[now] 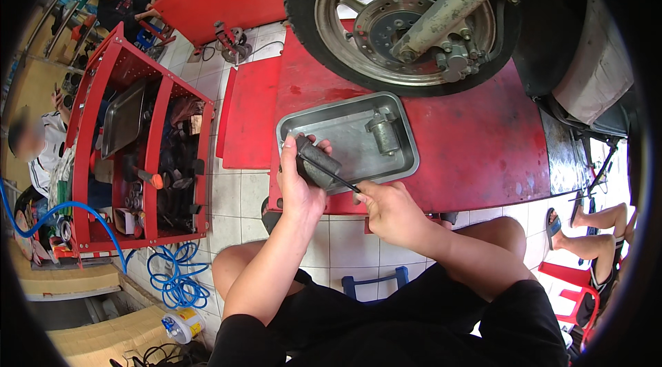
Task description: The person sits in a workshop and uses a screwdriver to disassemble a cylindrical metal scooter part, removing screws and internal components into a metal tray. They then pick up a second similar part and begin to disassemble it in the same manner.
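Note:
My left hand (302,191) is closed around a dark grey metal cylinder (319,166) that looks like a small motor housing, held tilted over the near left part of a metal tray (413,150). In my right hand (396,215) is a thin dark rod-like tool (347,184), gripped with the fingers wrapped round its end. Its far end meets the cylinder's lower right end; whether it goes inside is hidden. A second metal cylinder with a bracketed top, like a small starter motor (383,134), stands or lies in the tray's right half.
The tray rests on a red lift platform (476,160), below a motorcycle's front wheel (331,64). At the left stands a red tool cart (155,153) with a coiled blue hose (179,277) on the tiles beside it. Other people are at the far left and right edges.

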Demonstrator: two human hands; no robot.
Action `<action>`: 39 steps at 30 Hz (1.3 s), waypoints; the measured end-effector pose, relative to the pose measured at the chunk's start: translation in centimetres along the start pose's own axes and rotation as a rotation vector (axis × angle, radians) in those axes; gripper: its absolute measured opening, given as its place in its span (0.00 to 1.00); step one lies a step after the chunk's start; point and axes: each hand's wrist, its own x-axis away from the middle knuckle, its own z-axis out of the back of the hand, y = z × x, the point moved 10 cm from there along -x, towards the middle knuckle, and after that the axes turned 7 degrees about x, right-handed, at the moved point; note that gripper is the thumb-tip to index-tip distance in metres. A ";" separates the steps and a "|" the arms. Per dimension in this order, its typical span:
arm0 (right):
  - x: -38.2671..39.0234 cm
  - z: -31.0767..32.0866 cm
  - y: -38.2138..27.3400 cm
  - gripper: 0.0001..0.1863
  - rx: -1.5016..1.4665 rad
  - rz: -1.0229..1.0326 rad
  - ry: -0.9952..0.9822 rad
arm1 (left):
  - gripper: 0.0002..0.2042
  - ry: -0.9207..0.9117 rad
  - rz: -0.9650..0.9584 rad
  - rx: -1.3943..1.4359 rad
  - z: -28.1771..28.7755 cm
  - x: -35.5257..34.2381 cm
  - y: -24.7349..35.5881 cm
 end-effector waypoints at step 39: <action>0.7 -6.3 4.0 0.21 -0.372 -0.306 -0.803 | 0.22 0.227 0.405 -0.278 4.2 -0.4 -3.4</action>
